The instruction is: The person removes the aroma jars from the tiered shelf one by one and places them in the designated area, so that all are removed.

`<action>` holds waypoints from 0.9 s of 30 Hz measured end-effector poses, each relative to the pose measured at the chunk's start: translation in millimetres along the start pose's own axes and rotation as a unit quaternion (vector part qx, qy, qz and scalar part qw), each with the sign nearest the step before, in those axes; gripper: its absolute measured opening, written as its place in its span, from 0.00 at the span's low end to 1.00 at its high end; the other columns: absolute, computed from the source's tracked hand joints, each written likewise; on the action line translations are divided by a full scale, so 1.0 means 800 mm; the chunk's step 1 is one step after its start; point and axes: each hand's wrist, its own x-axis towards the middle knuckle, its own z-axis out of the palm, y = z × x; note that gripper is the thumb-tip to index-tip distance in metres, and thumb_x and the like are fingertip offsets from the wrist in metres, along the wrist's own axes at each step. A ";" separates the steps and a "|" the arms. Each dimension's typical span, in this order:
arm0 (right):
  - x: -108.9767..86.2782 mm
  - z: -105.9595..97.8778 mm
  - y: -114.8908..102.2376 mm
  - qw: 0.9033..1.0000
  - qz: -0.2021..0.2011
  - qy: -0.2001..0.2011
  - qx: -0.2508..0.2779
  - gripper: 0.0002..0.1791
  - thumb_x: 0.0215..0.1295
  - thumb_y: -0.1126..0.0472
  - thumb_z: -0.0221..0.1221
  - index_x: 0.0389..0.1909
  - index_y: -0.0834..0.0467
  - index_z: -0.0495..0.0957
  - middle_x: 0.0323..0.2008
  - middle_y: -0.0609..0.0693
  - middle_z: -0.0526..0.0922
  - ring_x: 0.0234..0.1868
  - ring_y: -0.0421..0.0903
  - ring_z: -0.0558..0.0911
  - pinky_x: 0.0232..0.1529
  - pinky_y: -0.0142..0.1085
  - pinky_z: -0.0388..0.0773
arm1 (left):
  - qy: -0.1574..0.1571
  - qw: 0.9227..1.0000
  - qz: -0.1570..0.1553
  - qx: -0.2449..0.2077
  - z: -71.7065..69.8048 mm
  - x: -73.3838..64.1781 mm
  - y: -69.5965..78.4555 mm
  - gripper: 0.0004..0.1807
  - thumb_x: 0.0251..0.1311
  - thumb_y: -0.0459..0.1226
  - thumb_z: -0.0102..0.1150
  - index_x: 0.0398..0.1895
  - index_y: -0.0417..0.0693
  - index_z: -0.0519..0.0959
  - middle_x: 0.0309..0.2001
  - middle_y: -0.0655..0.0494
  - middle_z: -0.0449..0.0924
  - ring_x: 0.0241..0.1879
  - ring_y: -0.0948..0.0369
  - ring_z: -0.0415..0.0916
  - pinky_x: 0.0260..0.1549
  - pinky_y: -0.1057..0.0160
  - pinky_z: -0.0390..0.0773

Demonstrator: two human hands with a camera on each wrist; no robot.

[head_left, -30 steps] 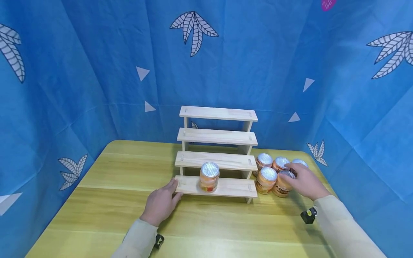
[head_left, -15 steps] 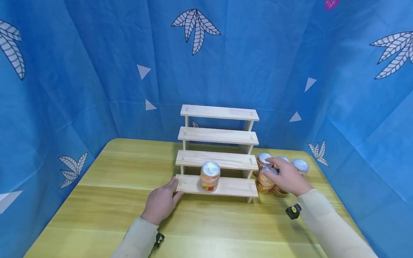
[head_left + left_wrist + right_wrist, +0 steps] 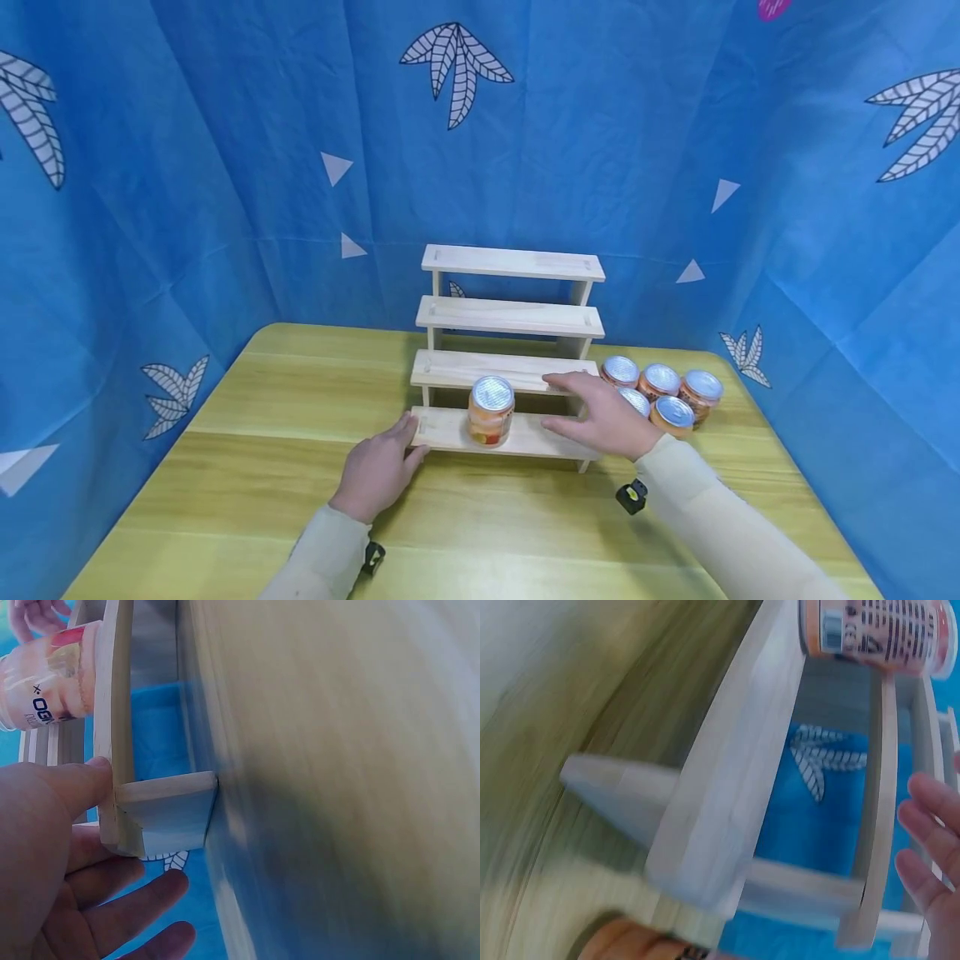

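A four-tier, pale wooden step shelf (image 3: 517, 317) stands on the table. On its lowest board sits an orange can (image 3: 491, 412) with a silver lid, upright near the middle. My left hand (image 3: 378, 471) pinches the left end of that board; in the left wrist view the thumb (image 3: 86, 780) lies against its edge, while the other fingers spread past its end. Over the right part of the two lower boards hovers my right hand (image 3: 607, 417), holding nothing, fingers parted and pointing at the can. The right wrist view has its fingers (image 3: 926, 859) beside the boards.
Several more orange cans (image 3: 702, 396) stand in a cluster right of the shelf, partly behind my right hand. Blue patterned cloth (image 3: 480, 175) hangs behind and on both sides of the wooden table (image 3: 247, 467).
My right hand has moved left from over the can cluster, past its front cans, to above the shelf's right end. My left hand has kept its hold on the board.
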 end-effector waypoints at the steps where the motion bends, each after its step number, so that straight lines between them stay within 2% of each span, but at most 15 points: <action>1: 0.002 0.003 -0.002 1.000 -0.011 -0.007 0.002 0.37 0.63 0.41 0.68 0.68 0.57 0.73 0.63 0.52 0.79 0.62 0.52 0.78 0.62 0.54 0.75 | 0.000 1.000 0.000 0.001 0.000 0.000 0.000 0.31 0.69 0.52 0.61 0.65 0.40 0.76 0.66 0.45 0.75 0.47 0.46 0.85 0.32 0.54 0.85; 4: 0.008 0.010 -0.008 0.999 -0.035 -0.026 -0.003 0.40 0.61 0.41 0.69 0.69 0.57 0.72 0.65 0.52 0.77 0.65 0.54 0.75 0.64 0.54 0.72 | 0.001 1.000 0.001 0.001 0.002 0.000 0.000 0.31 0.69 0.52 0.60 0.65 0.40 0.76 0.66 0.45 0.74 0.46 0.46 0.85 0.31 0.55 0.84; 9: 0.016 0.018 -0.015 0.998 -0.052 -0.035 -0.018 0.42 0.58 0.40 0.71 0.69 0.56 0.72 0.65 0.51 0.77 0.66 0.52 0.74 0.66 0.53 0.69 | 0.000 1.000 0.000 0.001 0.005 0.001 -0.001 0.31 0.69 0.52 0.60 0.65 0.40 0.76 0.66 0.45 0.75 0.43 0.46 0.86 0.29 0.55 0.84; 13: 0.024 0.027 -0.021 0.997 -0.064 -0.036 -0.012 0.43 0.57 0.41 0.72 0.70 0.56 0.71 0.64 0.50 0.78 0.65 0.51 0.75 0.67 0.54 0.68 | 0.000 1.000 -0.003 0.002 0.005 0.001 -0.002 0.31 0.69 0.52 0.61 0.65 0.40 0.76 0.65 0.45 0.75 0.45 0.45 0.85 0.32 0.53 0.85; 19: 0.035 0.040 -0.028 0.998 -0.060 -0.030 -0.005 0.48 0.56 0.42 0.73 0.73 0.57 0.65 0.64 0.50 0.77 0.65 0.49 0.75 0.66 0.53 0.67 | -0.004 1.000 -0.001 0.004 0.002 0.001 0.000 0.31 0.69 0.53 0.60 0.66 0.40 0.76 0.66 0.45 0.74 0.47 0.45 0.85 0.35 0.52 0.85; 27: 0.050 0.052 -0.042 0.998 -0.060 -0.011 -0.020 0.47 0.56 0.41 0.72 0.72 0.58 0.67 0.63 0.50 0.78 0.66 0.50 0.74 0.67 0.52 0.66 | -0.004 1.000 0.003 0.007 -0.001 0.000 0.001 0.31 0.69 0.53 0.60 0.65 0.40 0.76 0.65 0.45 0.75 0.42 0.47 0.86 0.26 0.58 0.82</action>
